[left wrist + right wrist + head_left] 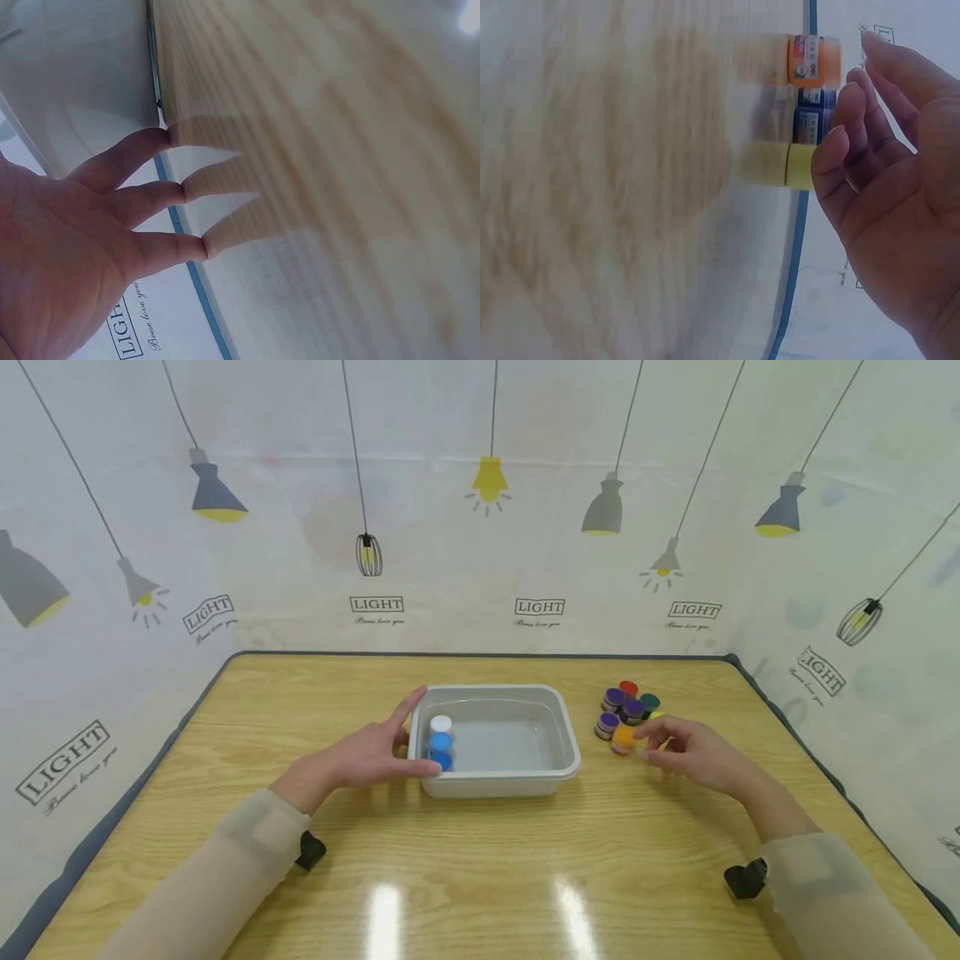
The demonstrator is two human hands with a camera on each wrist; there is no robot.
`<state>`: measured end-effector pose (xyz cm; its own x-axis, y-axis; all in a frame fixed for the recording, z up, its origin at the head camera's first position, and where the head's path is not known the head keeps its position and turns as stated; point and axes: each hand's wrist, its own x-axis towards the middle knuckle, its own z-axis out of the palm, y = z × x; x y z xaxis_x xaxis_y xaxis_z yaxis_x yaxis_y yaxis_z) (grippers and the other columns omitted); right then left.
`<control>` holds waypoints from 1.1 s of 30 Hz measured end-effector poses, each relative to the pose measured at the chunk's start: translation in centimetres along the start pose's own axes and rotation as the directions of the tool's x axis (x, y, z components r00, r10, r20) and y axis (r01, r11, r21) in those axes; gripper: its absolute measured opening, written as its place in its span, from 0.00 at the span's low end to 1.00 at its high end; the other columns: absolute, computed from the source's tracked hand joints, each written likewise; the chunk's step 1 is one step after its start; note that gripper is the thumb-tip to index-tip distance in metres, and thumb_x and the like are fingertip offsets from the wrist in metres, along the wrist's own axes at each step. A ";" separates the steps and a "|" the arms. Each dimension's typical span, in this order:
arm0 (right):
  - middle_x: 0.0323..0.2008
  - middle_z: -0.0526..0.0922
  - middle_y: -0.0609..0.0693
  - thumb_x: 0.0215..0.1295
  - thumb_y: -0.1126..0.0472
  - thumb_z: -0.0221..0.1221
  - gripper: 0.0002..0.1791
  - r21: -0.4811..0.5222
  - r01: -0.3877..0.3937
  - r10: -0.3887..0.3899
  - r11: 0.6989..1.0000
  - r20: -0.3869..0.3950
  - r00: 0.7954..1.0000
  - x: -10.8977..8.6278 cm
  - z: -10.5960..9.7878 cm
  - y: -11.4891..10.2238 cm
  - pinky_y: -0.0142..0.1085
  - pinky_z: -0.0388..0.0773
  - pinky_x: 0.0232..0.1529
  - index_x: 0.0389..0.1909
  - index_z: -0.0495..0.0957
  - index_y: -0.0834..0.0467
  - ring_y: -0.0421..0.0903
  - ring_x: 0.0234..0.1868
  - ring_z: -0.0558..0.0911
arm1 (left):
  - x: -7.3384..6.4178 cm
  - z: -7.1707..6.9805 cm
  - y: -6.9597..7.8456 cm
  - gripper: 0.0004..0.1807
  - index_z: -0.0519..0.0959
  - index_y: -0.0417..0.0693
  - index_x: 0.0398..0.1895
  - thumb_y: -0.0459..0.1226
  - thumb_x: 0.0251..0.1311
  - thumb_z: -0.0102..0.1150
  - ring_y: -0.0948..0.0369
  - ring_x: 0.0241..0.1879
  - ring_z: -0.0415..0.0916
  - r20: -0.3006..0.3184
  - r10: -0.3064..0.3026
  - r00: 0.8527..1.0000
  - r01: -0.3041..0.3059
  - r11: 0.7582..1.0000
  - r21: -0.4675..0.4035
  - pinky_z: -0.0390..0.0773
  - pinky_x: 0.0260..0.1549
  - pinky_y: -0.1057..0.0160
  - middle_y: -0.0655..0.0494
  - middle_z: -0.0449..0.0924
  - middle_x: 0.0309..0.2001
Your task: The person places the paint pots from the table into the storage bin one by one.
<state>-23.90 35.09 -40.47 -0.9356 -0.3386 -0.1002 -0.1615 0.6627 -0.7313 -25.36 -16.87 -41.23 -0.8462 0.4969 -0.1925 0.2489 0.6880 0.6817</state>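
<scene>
A light grey plastic tub [495, 787] stands in the middle of the table. My left hand [367, 756] rests on its left end, thumb along the front rim and index finger at the back corner. Three fingers [150, 202] reach straight down to the table in the left wrist view. Inside the tub, small jars with white [441, 724], light blue [441, 742] and blue [443, 761] lids line the left wall. My right hand [697, 756], fingers loosely bent and holding nothing, hovers beside an orange jar [622, 741]. A yellow jar [800, 166] is partly hidden behind it.
Right of the tub, behind the orange jar, cluster several purple-lidded jars [632, 710], a red-lidded one [628, 688] and a green-lidded one [649, 702]. Lamp-printed cloth [450, 568] surrounds the wooden table [480, 868] at the back and sides.
</scene>
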 end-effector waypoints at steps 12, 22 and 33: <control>0.51 0.81 0.59 0.80 0.54 0.66 0.28 -0.030 -0.057 0.058 0.998 0.034 0.998 1.7 -0.1 1.2 0.38 0.82 0.35 0.75 0.73 0.56 0.49 0.35 0.80 | 0.0 0.0 -0.3 0.70 0.26 0.73 0.91 0.72 0.63 0.68 0.35 0.79 0.69 0.000 0.001 1.000 -0.001 1.000 0.003 0.65 0.77 0.29 0.33 0.69 0.80; 0.46 0.84 0.56 0.79 0.49 0.67 0.30 -0.047 -0.101 0.102 0.994 0.024 0.994 3.3 0.9 1.4 0.37 0.82 0.35 0.72 0.74 0.60 0.49 0.35 0.80 | -0.2 0.1 -0.1 0.70 0.26 0.77 0.90 0.72 0.62 0.68 0.36 0.79 0.70 -0.006 0.002 1.000 -0.002 1.000 0.006 0.65 0.78 0.31 0.34 0.69 0.80; 0.42 0.84 0.54 0.79 0.47 0.67 0.29 -0.093 -0.103 0.103 0.990 -0.003 0.995 2.9 1.1 0.8 0.36 0.81 0.34 0.69 0.76 0.61 0.48 0.34 0.80 | 0.1 0.0 -0.2 0.70 0.25 0.77 0.90 0.72 0.63 0.67 0.37 0.79 0.70 0.000 -0.005 1.000 0.005 1.000 0.001 0.65 0.77 0.30 0.34 0.69 0.80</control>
<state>-26.44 33.91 -42.06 -0.9481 -0.2668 -0.1732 -0.0929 0.7529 -0.6515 -25.45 -16.99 -41.39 -0.8473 0.4935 -0.1963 0.2450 0.6912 0.6799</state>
